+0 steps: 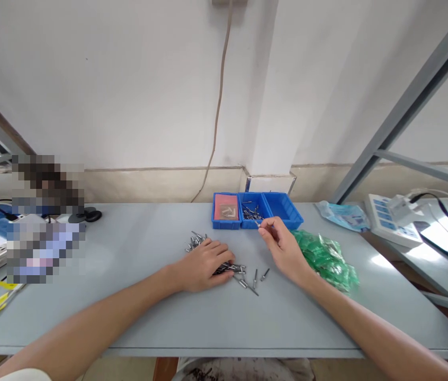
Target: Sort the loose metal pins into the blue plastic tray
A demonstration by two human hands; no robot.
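A loose pile of small metal blind rivets [240,268] lies on the grey table. Over it rests my left hand [207,264], palm down, its fingers apart and slightly bent across the rivets; what is under the palm is hidden. Several rivets [255,278] lie scattered just right of the pile. My right hand [283,246] is raised at the front of the blue bins, thumb and forefinger pinched on a rivet [258,224] whose tip shows. Behind that hand, the middle blue bin [251,198] holds more dark rivets.
The left blue bin [226,225] contains a pink card and a small bag of parts; another blue bin [287,209] stands at the right. Green plastic bags [323,256] lie beside my right forearm. Farther right are a blue packet [343,216] and a power strip [391,219].
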